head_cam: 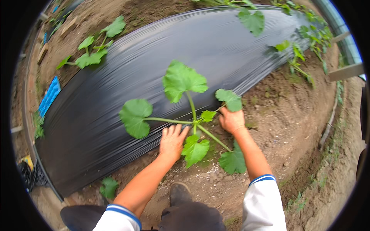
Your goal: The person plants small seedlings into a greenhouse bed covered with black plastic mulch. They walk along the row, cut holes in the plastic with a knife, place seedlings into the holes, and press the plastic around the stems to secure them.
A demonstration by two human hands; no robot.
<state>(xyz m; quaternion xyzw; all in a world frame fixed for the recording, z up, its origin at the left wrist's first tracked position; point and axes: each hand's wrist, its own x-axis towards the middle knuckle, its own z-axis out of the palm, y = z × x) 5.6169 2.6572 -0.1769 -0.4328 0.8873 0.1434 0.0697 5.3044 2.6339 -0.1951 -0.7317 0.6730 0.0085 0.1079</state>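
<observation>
A young squash-like plant (pixel 194 122) with broad green leaves stands at the edge of a black plastic mulch film (pixel 115 83) stretched over the soil bed. My left hand (pixel 172 141) lies palm down on the gathered lower edge of the film, just left of the plant's stem, its fingers slightly apart. At the right of the plant, my right hand (pixel 232 119) touches the film's edge near the ground. A leaf (pixel 229 99) partly covers its fingers, so whether they pinch the film cannot be told.
Other leafy plants grow at the upper left (pixel 92 57) and right (pixel 297 62). A blue textured sheet (pixel 49 96) lies at the left. Wooden pieces (pixel 346 72) jut in at the right edge. A dark boot (pixel 179 194) stands on the bare soil below the plant.
</observation>
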